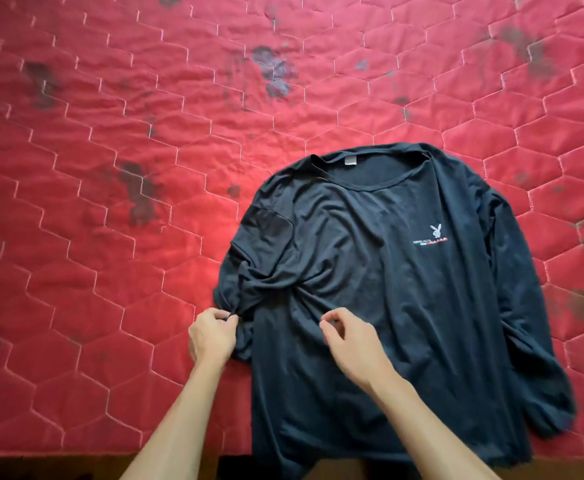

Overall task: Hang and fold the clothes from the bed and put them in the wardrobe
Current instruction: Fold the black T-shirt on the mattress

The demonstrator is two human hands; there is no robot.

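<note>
Two hands work a limp, light black shirt (pixel 404 289) on the bed (pixel 110 133), lower right: left hand (pixel 212 336) pinches the bunched sleeve; right hand (pixel 351 344) hovers, fingers curled, empty.

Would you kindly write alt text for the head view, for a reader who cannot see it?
A dark navy long-sleeved shirt lies front up on a red quilted mattress with dark stains. The left hand pinches the bunched sleeve at the shirt's edge, while the right hand, fingers curled, is over the shirt's middle.
</note>
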